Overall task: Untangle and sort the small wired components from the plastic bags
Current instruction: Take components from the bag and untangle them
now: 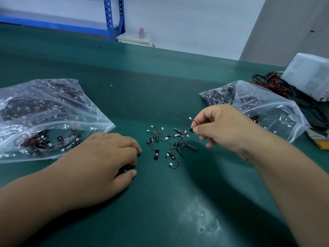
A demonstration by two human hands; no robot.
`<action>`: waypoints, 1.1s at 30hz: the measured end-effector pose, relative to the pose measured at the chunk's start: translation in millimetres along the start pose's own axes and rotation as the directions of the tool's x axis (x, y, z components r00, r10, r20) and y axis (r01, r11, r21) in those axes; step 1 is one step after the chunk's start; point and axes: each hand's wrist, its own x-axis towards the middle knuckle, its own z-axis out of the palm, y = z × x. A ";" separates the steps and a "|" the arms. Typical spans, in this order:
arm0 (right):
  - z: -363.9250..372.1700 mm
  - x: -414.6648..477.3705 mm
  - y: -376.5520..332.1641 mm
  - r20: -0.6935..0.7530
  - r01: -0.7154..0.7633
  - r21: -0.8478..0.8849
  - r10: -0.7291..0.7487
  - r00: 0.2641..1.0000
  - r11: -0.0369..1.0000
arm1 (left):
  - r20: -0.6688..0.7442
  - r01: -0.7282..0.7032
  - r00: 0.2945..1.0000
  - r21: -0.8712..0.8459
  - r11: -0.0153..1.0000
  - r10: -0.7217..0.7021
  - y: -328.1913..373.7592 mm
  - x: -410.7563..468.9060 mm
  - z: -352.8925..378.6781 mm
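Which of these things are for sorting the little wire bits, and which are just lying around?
For the job: the left bag, the right bag, the loose wired pieces in the middle, one wired piece pinched by the right hand, dark pieces gripped under the left hand.

Just lying about: the white box, the tangle of cables, the pink bottle, the blue shelf.

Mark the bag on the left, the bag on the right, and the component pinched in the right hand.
left bag (49, 118), head view, middle of its clear top face.
right bag (272, 111), head view, clear film near its middle.
pinched component (190, 118), head view, its white connector end.
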 end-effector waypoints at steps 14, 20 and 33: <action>71.6 -45.1 -30.1 0.131 0.207 0.173 -0.231 0.964 0.963 | -0.170 0.018 0.985 -0.067 0.998 -0.029 -1.6 1.9 -0.6; 96.0 -60.2 -29.2 0.002 0.200 0.245 -0.207 0.978 0.949 | -0.064 -0.079 0.995 0.020 0.997 0.080 -11.6 2.6 3.3; 40.4 2.0 32.9 -0.308 0.202 0.049 -0.177 0.935 0.978 | -0.070 -0.195 0.979 -0.052 0.979 0.192 -6.0 0.1 -5.3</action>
